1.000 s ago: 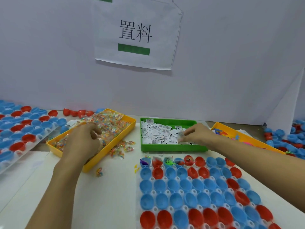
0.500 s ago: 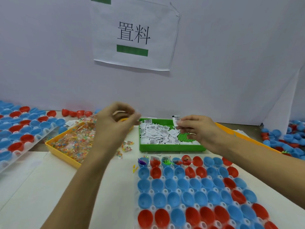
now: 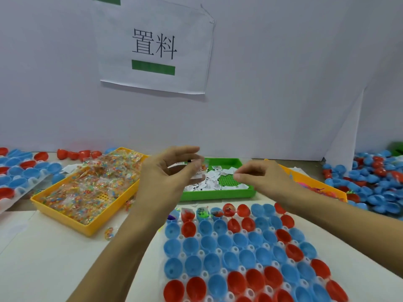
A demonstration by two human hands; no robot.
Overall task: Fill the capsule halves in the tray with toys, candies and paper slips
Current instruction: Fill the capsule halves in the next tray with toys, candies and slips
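A clear tray (image 3: 235,249) of blue and red capsule halves lies in front of me; several halves in its far row (image 3: 202,212) hold toys and slips. My left hand (image 3: 165,173) is raised over the green tray of paper slips (image 3: 218,196), and its fingertips pinch a small candy packet with a white slip (image 3: 198,171). My right hand (image 3: 261,177) hovers over the same tray's right side. Its thumb and forefinger are close together and I see nothing between them.
A yellow tray of wrapped candies (image 3: 65,216) stands at the left, with a few candies (image 3: 109,233) spilled beside it. An orange toy tray (image 3: 316,182) sits right of the green one. Loose capsule halves are piled at far right (image 3: 375,184) and another filled tray at far left (image 3: 19,177).
My left hand rose from the candy tray and moved right over the green tray with a packet. My right hand lifted a slip from the green tray and no longer shows it.
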